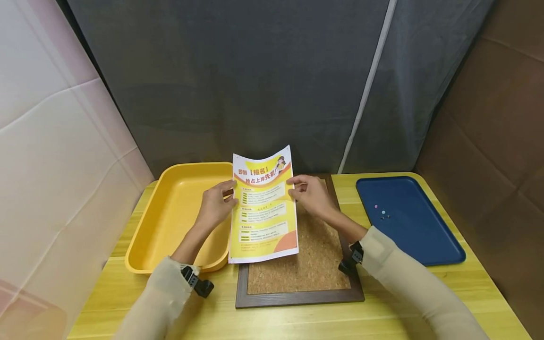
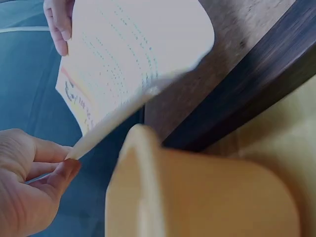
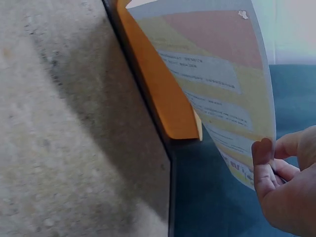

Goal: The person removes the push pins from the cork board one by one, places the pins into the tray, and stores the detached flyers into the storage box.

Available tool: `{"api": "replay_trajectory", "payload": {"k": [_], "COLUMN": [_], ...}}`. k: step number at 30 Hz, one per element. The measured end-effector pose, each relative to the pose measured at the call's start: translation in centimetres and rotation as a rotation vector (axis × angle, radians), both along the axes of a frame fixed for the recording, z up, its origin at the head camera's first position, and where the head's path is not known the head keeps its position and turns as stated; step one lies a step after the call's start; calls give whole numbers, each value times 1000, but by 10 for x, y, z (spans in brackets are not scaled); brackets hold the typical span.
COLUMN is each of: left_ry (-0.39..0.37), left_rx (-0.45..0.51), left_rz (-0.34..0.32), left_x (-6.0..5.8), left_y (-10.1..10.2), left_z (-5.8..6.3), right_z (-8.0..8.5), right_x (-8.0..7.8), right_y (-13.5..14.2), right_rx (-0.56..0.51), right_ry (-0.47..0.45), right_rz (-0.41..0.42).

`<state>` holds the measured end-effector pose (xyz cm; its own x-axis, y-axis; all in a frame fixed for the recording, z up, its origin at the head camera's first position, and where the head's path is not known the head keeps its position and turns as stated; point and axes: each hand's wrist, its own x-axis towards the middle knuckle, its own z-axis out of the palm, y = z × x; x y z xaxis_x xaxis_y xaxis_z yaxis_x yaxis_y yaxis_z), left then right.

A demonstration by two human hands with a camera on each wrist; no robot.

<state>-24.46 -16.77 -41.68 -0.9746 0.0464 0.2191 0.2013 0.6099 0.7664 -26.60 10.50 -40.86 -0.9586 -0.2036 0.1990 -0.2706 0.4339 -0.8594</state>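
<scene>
A yellow and white printed flyer (image 1: 263, 208) is held up between both hands, its top edge bowed. My left hand (image 1: 216, 203) pinches its left edge between thumb and fingers, above the rim of the yellow tray (image 1: 142, 226). On the opposite edge, my right hand (image 1: 312, 194) pinches the paper at about the same height. Behind and below the flyer lies a cork board (image 1: 314, 255) with a dark wooden frame, its upper left part hidden by the paper. The right wrist view shows the flyer (image 3: 212, 74) hanging over the cork surface (image 3: 64, 128).
To the right lies a dark blue tray (image 1: 408, 226) with several tiny pieces (image 1: 383, 212) in it. All of this stands on a light wood table (image 1: 212, 311). A dark grey curtain (image 1: 238, 85) closes off the back, and cloth panels stand at both sides.
</scene>
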Motion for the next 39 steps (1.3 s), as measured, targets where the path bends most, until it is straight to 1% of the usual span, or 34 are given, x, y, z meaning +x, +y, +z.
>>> {"api": "replay_trajectory", "payload": {"k": [7,11,16,19,23,29,33,35,39], "left_ry": [4,8,2,0,-24,-59,-67,-69,-101], "left_rx": [22,25,14,8,16,17,-12,-28,-63], "left_rz": [22,40,70,80,86,79,83,89,85], "left_x": [-3,-4,-4,-6,-8,-6,-4,-4,-3], "left_y": [-16,-26,-42,-53,-69,-95,-109,-116,-131], "left_z": [10,14,19,19,19,22,23,23,23], "right_z": [14,18,18,17,14,4,0,-2,-4], "right_x": [-4,-6,-11,-14,-19,-24,-24,-22,-17], "right_y": [-11,-18,-30,-37,-48,-69,-84,-93,-109], "right_rx": [-18,-47,-78,-91,-102,-112,-115,-132,-193], "right_ry": [17,16,8,-6,-32,-62,-84,-110,-157], "right_rz": [19,31,38,38,33,56,64,77,131]}}
